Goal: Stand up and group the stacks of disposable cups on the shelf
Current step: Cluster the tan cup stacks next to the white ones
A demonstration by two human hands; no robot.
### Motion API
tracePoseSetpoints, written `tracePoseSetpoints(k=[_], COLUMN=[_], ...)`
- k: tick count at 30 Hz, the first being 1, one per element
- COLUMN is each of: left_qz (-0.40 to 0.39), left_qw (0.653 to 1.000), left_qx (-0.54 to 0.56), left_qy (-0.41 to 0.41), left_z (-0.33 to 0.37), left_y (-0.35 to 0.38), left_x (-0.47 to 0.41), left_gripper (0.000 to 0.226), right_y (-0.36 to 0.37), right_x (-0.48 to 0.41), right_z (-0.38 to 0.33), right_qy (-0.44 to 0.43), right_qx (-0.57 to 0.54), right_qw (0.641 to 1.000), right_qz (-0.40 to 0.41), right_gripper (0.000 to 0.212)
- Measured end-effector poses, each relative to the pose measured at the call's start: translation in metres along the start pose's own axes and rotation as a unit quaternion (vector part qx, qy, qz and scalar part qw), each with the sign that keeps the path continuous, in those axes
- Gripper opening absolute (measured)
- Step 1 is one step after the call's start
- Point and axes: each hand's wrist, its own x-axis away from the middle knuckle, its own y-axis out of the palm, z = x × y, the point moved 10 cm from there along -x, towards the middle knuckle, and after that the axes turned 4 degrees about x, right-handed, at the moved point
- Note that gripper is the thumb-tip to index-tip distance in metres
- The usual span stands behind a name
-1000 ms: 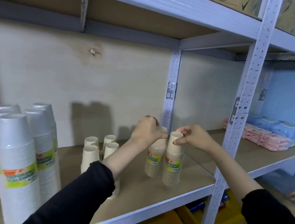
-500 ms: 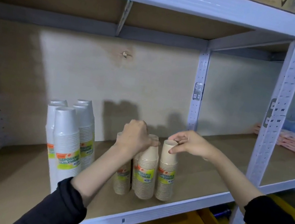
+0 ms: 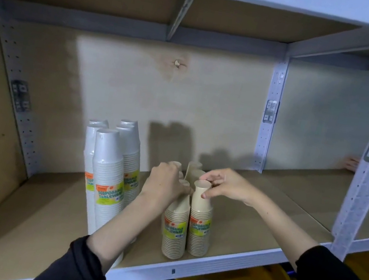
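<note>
Two beige cup stacks [image 3: 174, 234]: left hand [image 3: 165, 186] clasping one top, right hand [image 3: 225, 184] (fingertips [image 3: 204, 195] only) pinching the other.

Two stacks of beige cups stand mouth-down close to the shelf's front edge, near its middle, touching side by side. The left beige stack [image 3: 175, 230] leans a touch toward its neighbour, its top gripped by the left hand [image 3: 166, 183]. The right beige stack [image 3: 199, 226] is upright, its top cup pinched by the right hand [image 3: 225, 184]. Both carry green-yellow labels. The rear beige stacks [image 3: 194, 170] are partly hidden. Over to the left, the taller white stacks [image 3: 108, 175] stand upright, clustered and labelled.
</note>
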Motion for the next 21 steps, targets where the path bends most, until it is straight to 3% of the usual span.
tracePoseSetpoints(k=[3, 6, 8, 14, 21], left_qz=[-0.016, -0.049, -0.084, -0.198, -0.21], left_qw=[1.0, 0.998, 0.996, 0.98, 0.977], left_qx=[-0.024, -0.032, -0.025, -0.02, 0.002], left_qy=[0.009, 0.001, -0.015, 0.005, 0.032], left_z=[0.001, -0.003, -0.009, -0.01, -0.006], left_y=[0.003, 0.006, 0.01, 0.016, 0.012], left_x=[0.002, -0.001, -0.004, -0.007, -0.012], left_gripper=[0.055, 0.045, 0.05, 0.054, 0.047], right_y=[0.001, -0.002, -0.006, -0.008, -0.005], right_x=[-0.001, -0.001, -0.001, -0.002, -0.003], right_z=[0.001, 0.0, -0.004, -0.018, -0.033], right_qy=[-0.002, -0.005, -0.009, -0.014, -0.026], right_qx=[-0.007, 0.003, 0.022, 0.172, 0.271], right_qw=[1.0, 1.0, 1.0, 0.984, 0.962], right_qz=[-0.003, 0.005, 0.016, 0.031, 0.036], right_gripper=[0.043, 0.045, 0.044, 0.049, 0.047])
